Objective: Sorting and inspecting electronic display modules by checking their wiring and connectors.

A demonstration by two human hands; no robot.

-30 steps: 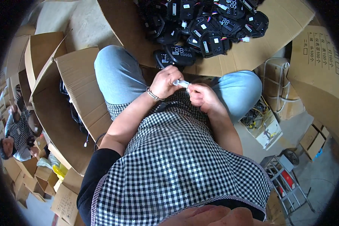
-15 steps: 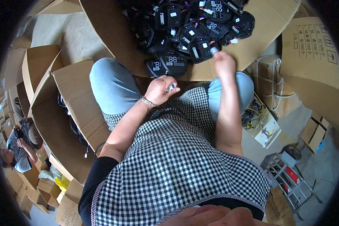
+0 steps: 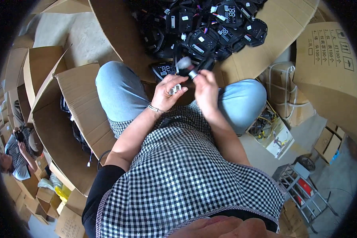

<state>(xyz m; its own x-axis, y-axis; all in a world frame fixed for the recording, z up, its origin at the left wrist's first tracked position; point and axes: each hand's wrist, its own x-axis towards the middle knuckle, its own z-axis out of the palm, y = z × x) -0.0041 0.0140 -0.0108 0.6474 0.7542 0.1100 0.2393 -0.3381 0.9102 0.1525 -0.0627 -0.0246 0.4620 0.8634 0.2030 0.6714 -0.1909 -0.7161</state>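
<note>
Evidently, in the head view, the left hand [image 3: 165, 95] keeps a loosely curled grip on small white pieces [image 3: 175, 89], which could slip out past the thumb if it slackens. The right hand [image 3: 206, 89] pinches a silver-necked tool [image 3: 192, 74], pale end blurred; a careless swing might scuff the black display units [image 3: 202, 41] piled on cardboard [image 3: 250, 65].

Head-worn fisheye, facing steeply down, close above checked apron [image 3: 174, 170]
</note>
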